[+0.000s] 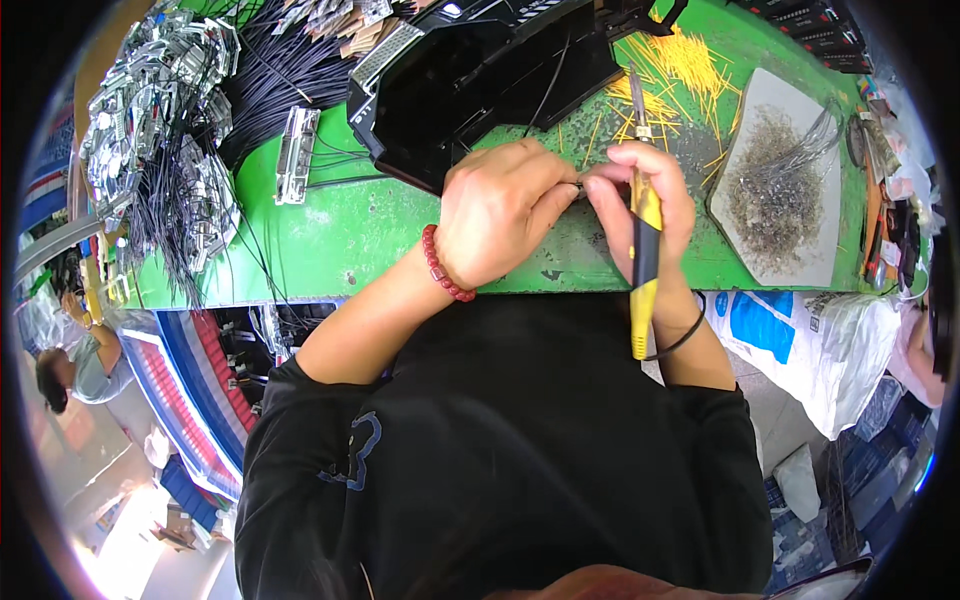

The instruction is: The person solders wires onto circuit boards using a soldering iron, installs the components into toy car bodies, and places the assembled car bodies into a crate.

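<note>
My left hand [500, 210], a red bead bracelet at its wrist, is closed in a pinch over the green bench [400, 225]. A small dark piece shows at its fingertips, too small to name. My right hand [655, 205] is wrapped round a soldering iron [646, 240] with a yellow and black handle. The iron's metal tip points away from me, over the yellow pieces. Thumb and fingertips of the right hand meet the left fingertips at the small dark piece. Just beyond my hands rests a large black plastic housing [490, 85] with angular edges.
Thin yellow sticks or tubes [690, 65] lie scattered at the back right. A pale tray [740, 225] of wire clippings stands at the right. Shiny parts [160, 100] and black wires [285, 75] pile up at the left, near a single silver part [297, 155]. Another person [90, 360] is far left.
</note>
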The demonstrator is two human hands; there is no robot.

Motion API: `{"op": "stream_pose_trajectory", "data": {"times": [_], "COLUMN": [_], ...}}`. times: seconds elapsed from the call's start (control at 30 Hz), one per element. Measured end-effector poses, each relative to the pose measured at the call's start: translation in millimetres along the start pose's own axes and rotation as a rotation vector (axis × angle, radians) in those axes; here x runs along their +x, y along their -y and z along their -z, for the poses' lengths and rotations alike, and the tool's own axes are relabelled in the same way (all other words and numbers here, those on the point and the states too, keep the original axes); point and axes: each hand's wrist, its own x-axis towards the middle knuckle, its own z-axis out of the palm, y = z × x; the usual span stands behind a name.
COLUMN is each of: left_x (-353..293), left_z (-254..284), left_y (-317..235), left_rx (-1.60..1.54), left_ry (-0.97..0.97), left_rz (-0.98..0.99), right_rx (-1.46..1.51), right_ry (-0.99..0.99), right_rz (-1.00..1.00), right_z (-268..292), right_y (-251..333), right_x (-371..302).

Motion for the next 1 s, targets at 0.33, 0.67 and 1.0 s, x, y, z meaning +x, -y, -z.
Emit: {"op": "stream_pose_trajectory", "data": {"times": [0.33, 0.67, 1.0], "left_x": [-2.8, -3.9, -3.3], "left_z": [-1.5, -4.4, -3.5], "left_y": [2.5, 2.8, 1.0], "left_rx": [-0.011, 0.021, -0.042], "left_ry": [-0.044, -0.070, -0.057], "left_rz": [0.044, 0.028, 0.104], "right_rx": [-0.080, -0.089, 0.175], "right_ry": [-0.031, 0.019, -0.033], "right_rz": [0.185, 0.236, 0.120], "right_z": [6.7, 5.6, 3.1], "right_y": [-4.5, -1.1, -4.4], "right_x": [-11.4, -9.7, -13.6]}}
